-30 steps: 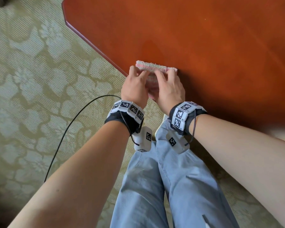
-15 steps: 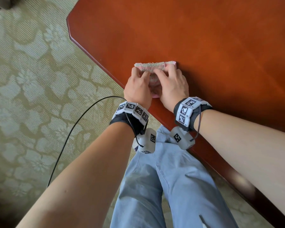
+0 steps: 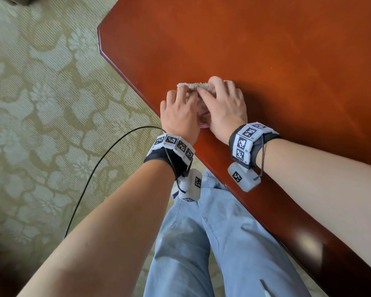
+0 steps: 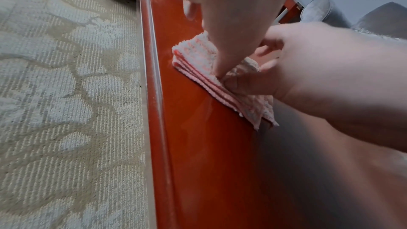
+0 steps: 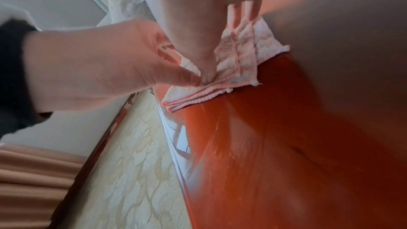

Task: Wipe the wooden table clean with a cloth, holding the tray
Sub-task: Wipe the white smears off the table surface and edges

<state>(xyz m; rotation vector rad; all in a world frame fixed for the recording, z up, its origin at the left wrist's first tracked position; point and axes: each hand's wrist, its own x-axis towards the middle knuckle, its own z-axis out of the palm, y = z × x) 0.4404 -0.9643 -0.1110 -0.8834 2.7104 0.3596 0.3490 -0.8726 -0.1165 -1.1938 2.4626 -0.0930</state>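
Observation:
A folded pink and white cloth (image 3: pixel 193 85) lies on the glossy red-brown wooden table (image 3: pixel 266 50), near its slanted left edge. Both hands sit on it side by side. My left hand (image 3: pixel 178 112) covers the cloth's left half and my right hand (image 3: pixel 225 106) its right half, fingers laid over the top. In the left wrist view the cloth (image 4: pixel 196 53) is pinched at its near edge by both thumbs. The right wrist view shows the cloth (image 5: pixel 240 58) pinched in the same way. No tray is in view.
The table's edge (image 3: pixel 137 97) runs diagonally from upper left to lower right. Patterned beige carpet (image 3: pixel 51 103) lies to the left, crossed by a black cable (image 3: pixel 94 174). My legs in light blue jeans (image 3: pixel 212 243) stand against the edge. Brown curtains (image 5: pixel 33 171) hang beyond.
Both hands have pushed the cloth farther onto the table, away from the slanted edge. The right wrist is now over the tabletop.

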